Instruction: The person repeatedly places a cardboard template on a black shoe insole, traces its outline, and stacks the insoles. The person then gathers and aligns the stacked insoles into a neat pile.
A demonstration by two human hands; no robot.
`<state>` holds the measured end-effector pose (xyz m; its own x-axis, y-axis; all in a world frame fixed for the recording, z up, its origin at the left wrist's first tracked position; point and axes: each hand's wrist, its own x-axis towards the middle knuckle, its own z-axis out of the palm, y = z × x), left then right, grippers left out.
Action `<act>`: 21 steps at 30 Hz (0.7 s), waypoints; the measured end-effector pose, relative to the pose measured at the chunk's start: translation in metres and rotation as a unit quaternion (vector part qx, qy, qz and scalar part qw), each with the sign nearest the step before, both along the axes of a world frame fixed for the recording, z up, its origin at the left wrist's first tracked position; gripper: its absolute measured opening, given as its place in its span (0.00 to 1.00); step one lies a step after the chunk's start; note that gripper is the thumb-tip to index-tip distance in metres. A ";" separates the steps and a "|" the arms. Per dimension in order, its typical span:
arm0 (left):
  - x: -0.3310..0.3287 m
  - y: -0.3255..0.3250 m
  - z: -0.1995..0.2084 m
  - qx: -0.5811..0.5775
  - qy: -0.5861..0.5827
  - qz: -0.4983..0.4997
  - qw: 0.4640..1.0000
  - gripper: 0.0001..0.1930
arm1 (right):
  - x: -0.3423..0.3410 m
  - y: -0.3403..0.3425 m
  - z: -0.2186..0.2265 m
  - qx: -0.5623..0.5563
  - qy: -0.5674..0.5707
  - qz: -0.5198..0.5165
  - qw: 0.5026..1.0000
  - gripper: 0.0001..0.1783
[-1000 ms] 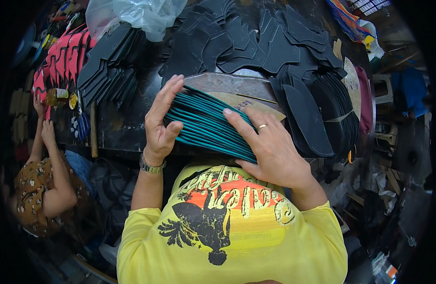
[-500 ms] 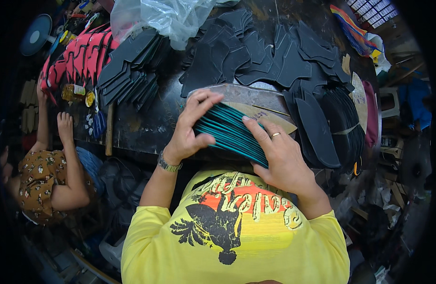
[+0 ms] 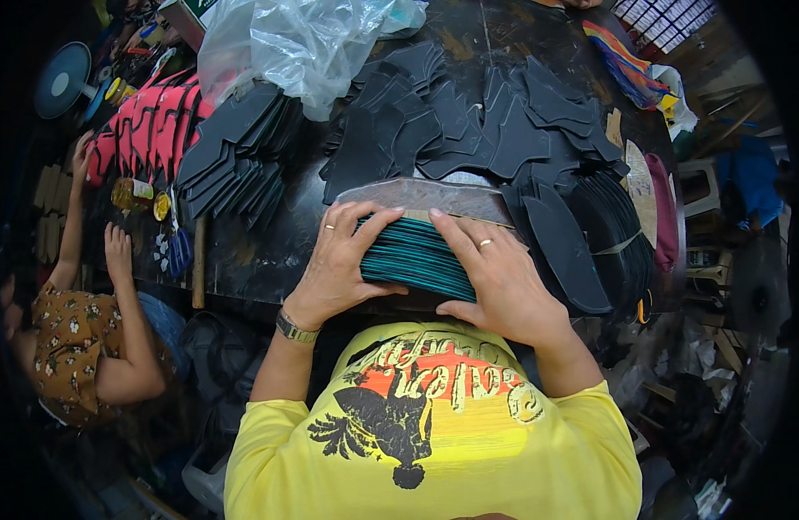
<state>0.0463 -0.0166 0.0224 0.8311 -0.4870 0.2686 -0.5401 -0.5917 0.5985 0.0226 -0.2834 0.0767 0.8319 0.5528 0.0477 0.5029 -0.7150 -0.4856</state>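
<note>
At the table's near edge I hold a stack of thin cut pieces with teal edges (image 3: 417,258) between my two hands. My left hand (image 3: 330,270) is closed round its left end, fingers over the top and thumb along the near side. Round the right end, my right hand (image 3: 508,286) is closed in the same way. Just behind the stack lies a curved, brownish see-through sheet (image 3: 430,196). To the right of my right hand lie a long black oval piece (image 3: 562,251) and a black bundle (image 3: 609,208) tied with a band.
Loose black cut pieces (image 3: 469,126) spread over the table behind, with another black stack (image 3: 239,152) to the left. A clear plastic bag (image 3: 291,52), pink pieces (image 3: 152,126), a jar (image 3: 131,194) and a wooden stick (image 3: 199,260) lie about. Another person (image 3: 92,347) sits at the left.
The stack has turned from slanting down to the right to nearly level. My left fingers have come down onto its top. My right hand has kept its hold.
</note>
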 end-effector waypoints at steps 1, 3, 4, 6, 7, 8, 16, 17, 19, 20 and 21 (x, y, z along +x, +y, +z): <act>0.000 0.001 -0.001 -0.006 0.007 0.002 1.000 0.51 | -0.003 -0.003 0.002 0.002 -0.021 0.006 1.000 0.64; -0.002 0.002 -0.004 -0.007 -0.011 -0.001 1.000 0.51 | -0.009 -0.008 0.005 -0.010 0.001 -0.007 1.000 0.62; -0.002 0.003 -0.005 -0.008 -0.018 -0.003 1.000 0.50 | -0.011 -0.010 0.006 -0.015 -0.001 -0.011 1.000 0.61; -0.001 0.003 -0.006 -0.015 -0.039 -0.007 0.999 0.50 | -0.011 -0.007 0.000 -0.018 0.008 -0.026 0.999 0.60; 0.000 0.002 -0.007 -0.020 -0.050 -0.009 0.999 0.50 | -0.010 -0.007 -0.002 -0.031 0.019 -0.032 0.999 0.59; 0.001 0.002 -0.008 -0.024 -0.056 -0.013 0.998 0.51 | -0.009 -0.007 -0.004 -0.021 0.002 -0.035 0.999 0.58; 0.005 0.007 -0.006 -0.145 -0.161 0.069 0.974 0.56 | 0.014 -0.024 0.007 0.132 0.042 -0.069 0.988 0.52; 0.007 0.012 -0.006 -0.163 -0.188 0.087 0.965 0.56 | 0.022 -0.027 0.009 0.192 0.030 -0.071 0.978 0.51; 0.008 0.017 -0.010 -0.174 -0.208 0.150 0.951 0.54 | 0.042 -0.036 0.012 0.293 0.103 -0.120 0.943 0.52; 0.009 0.018 -0.012 -0.179 -0.219 0.179 0.942 0.53 | 0.053 -0.041 0.012 0.360 0.177 -0.160 0.902 0.51; 0.007 0.020 -0.015 -0.196 -0.202 0.195 0.940 0.45 | 0.066 -0.043 0.010 0.428 0.216 -0.185 0.858 0.50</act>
